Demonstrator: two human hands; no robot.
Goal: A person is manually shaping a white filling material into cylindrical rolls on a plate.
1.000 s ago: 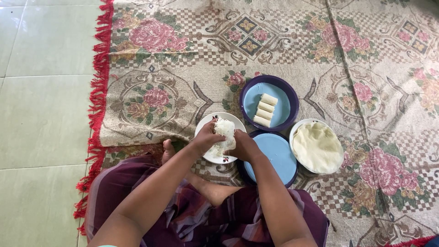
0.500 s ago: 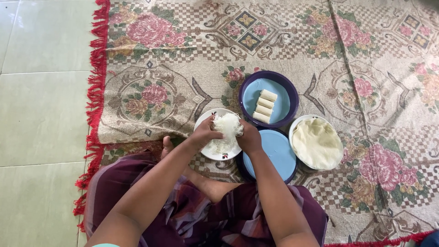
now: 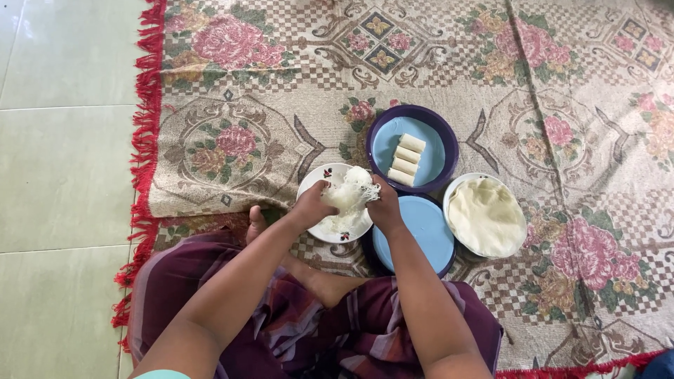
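Soft, even daylight fills the frame, bright without being harsh. Shadows are faint and short: a thin dark edge sits under the purple bowl (image 3: 414, 149) and the blue lid (image 3: 414, 235) near the middle, and the person's lap at the bottom of the frame is the darkest area. A pale sheen lies on the tiled floor (image 3: 63, 175) at the left, strongest in the upper left corner, but nothing is blown out. Focus is sharp across the patterned rug (image 3: 295, 70). The white threadlike mass (image 3: 349, 195) between the hands looks slightly soft. Lines of the rug bend a little toward the edges, a mild wide-angle distortion.
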